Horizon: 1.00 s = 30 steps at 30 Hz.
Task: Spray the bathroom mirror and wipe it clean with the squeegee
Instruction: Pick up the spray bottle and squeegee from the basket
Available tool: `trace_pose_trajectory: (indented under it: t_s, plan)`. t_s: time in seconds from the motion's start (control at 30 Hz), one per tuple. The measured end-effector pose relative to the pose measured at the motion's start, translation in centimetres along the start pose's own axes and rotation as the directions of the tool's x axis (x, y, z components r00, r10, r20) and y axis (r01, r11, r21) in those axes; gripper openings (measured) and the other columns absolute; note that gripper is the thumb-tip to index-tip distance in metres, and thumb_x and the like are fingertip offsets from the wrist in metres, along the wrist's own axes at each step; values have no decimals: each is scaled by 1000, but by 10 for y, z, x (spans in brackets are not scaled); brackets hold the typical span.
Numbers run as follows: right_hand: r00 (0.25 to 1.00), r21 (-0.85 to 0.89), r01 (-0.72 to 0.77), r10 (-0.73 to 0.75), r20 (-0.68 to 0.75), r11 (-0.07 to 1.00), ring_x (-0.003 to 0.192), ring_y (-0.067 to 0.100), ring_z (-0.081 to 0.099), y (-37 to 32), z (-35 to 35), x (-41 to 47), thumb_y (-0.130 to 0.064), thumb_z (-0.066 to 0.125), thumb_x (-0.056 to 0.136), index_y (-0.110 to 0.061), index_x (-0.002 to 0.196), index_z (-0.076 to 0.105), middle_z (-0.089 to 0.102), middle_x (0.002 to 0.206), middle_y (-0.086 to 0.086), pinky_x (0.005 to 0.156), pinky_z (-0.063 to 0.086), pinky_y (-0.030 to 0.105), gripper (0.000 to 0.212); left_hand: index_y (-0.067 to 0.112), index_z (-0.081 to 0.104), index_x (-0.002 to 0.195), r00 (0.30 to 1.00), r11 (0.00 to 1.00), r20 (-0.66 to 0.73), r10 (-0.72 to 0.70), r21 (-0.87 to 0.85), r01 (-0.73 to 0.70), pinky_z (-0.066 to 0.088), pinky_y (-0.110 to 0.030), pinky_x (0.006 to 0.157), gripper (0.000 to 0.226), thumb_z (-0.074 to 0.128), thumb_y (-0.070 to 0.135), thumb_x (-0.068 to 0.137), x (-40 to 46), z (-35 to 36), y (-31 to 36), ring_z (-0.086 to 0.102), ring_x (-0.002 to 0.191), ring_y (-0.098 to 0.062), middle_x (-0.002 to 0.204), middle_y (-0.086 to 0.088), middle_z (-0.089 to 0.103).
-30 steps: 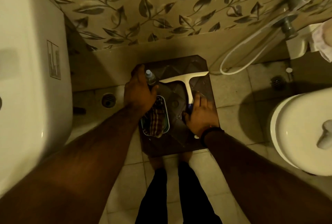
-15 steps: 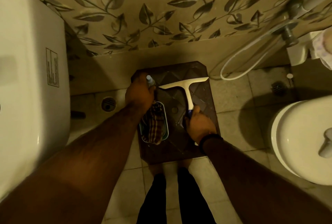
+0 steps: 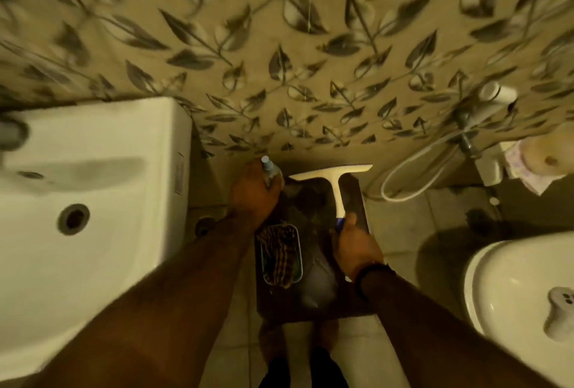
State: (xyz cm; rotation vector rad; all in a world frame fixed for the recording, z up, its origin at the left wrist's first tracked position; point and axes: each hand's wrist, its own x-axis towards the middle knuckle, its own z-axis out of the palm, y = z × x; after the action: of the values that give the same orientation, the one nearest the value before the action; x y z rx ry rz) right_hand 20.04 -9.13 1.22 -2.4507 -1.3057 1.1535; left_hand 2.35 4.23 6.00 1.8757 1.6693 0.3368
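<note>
Left hand point(image 3: 254, 193) clamps the spray bottle point(image 3: 269, 170), right hand point(image 3: 357, 244) grips the squeegee point(image 3: 337, 188) handle. Blade could clip the wall point(image 3: 279, 45); no mirror visible yet.

Home bathroom: sink point(image 3: 93, 188), toilet point(image 3: 521, 282), tiled wall point(image 3: 310, 61).

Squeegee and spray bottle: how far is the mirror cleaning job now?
Done: both tools are picked up. In hand: the left hand grips the spray bottle, and the right hand holds the squeegee by its handle. Left: spraying and wiping; no mirror is in view.
</note>
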Motion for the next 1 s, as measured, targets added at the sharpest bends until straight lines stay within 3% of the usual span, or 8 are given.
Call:
trace_pose_trajectory:
  t_s: [0.13, 0.27, 0.47, 0.6, 0.77, 0.87, 0.93, 1.0]
  plan:
    - [991, 79, 85, -76, -106, 993, 88, 29, 60, -32, -37, -16, -40, 48, 92, -25, 111, 34, 61, 107, 9, 71, 41, 33, 28, 7, 49, 136, 998, 997, -60, 36, -70, -40, 42, -37, 99, 50, 61, 32, 94, -3, -56, 33, 54, 121, -33, 132, -15, 56]
    - [962, 28, 188, -178, -208, 982, 81, 22, 55, -65, -68, -29, -40, 47, 92, -30, 97, 31, 58, 105, 7, 72, 46, 37, 20, 2, 52, 128, 974, 985, -198, 113, -105, -136, 38, -33, 89, 44, 64, 22, 92, -11, -107, 66, 54, 113, -35, 122, -19, 55]
    - [882, -74, 258, -266, -388, 963, 89, 24, 62, -112, -103, -54, -47, 40, 93, -24, 118, 35, 62, 108, 5, 83, 51, 40, 34, 2, 41, 141, 938, 956, -265, 222, -132, -263, 30, -21, 84, 53, 60, 17, 94, -20, -172, 104, 52, 120, -36, 133, -21, 50]
    - [878, 18, 301, -269, -396, 954, 86, 18, 61, -137, -127, -67, -48, 43, 91, -27, 117, 36, 62, 104, 1, 84, 52, 40, 33, 14, 20, 155, 920, 937, -312, 237, -177, -301, 38, -24, 86, 69, 56, 22, 97, -27, -206, 127, 60, 111, -33, 134, -16, 56]
    - [804, -100, 359, -362, -471, 928, 115, 22, 50, -167, -158, -79, -74, 23, 79, -28, 127, 38, 53, 128, 2, 101, 40, 43, 68, 29, 6, 156, 874, 917, -411, 258, -181, -355, 42, -28, 68, 70, 48, 30, 100, -30, -241, 149, 60, 77, -21, 115, -12, 64]
    - [659, -254, 370, -445, -607, 894, 124, 25, 45, -192, -182, -91, -84, 3, 69, -24, 132, 45, 50, 135, 3, 110, 29, 45, 96, 46, 0, 150, 827, 887, -469, 309, -171, -429, 46, -28, 58, 69, 44, 28, 101, -35, -271, 160, 61, 66, -20, 108, -16, 66]
    - [597, -270, 434, -499, -628, 860, 132, 27, 36, -211, -193, -100, -85, 1, 69, -23, 140, 37, 41, 144, 5, 114, 20, 45, 102, 46, 7, 152, 784, 876, -515, 347, -122, -467, 41, -20, 53, 65, 42, 25, 101, -38, -294, 165, 61, 67, -22, 118, -22, 63]
    - [622, -263, 477, -533, -574, 839, 137, 24, 27, -230, -202, -107, -87, -3, 64, -26, 145, 26, 31, 150, 1, 115, 15, 42, 105, 41, 14, 153, 733, 870, -574, 365, -70, -488, 31, -8, 53, 63, 41, 20, 100, -41, -318, 169, 61, 74, -29, 124, -27, 60]
